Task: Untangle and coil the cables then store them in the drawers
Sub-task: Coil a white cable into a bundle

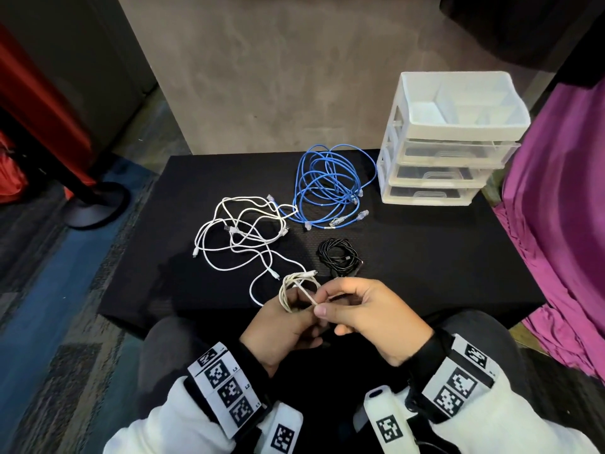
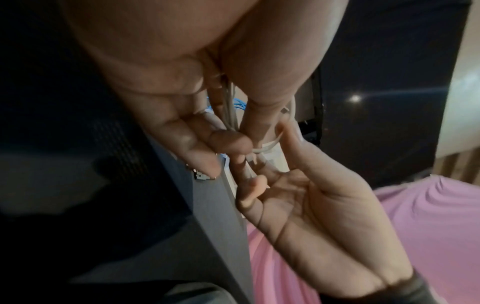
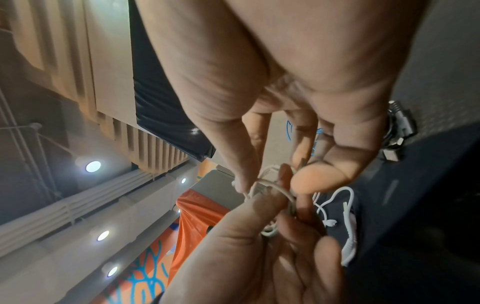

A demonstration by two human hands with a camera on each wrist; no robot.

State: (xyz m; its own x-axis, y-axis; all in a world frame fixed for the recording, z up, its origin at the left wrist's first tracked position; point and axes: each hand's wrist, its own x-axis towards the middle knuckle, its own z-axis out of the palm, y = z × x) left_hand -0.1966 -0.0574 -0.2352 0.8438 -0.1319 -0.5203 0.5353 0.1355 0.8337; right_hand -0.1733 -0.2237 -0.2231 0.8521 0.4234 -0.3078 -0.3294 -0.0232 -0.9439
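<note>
Hands meet over the near edge of the black mat [image 1: 425, 257]. The left hand [image 1: 281, 322] grips a small cream cable coil [image 1: 296, 291], loops standing up. The right hand [image 1: 370, 319] pinches its loose end, pulled sideways across the coil. Tangled white cables [image 1: 235, 237], blue cables [image 1: 327, 185], a black coil [image 1: 340, 257] and plastic drawers [image 1: 451, 152] sit beyond.

Left wrist view: fingers [image 2: 228, 142] curl round thin smooth strands.

Right wrist view: thumb and finger [image 3: 311, 181] squeeze the round cord.

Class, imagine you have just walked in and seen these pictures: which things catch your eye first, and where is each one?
First the two hands at the near edge of the black mat: the left hand holds a small white coil while the right hand pinches its loose end. Beyond them lie a tangle of white cables, a blue cable heap and a small black coil. The white drawer unit stands at the far right.
</note>
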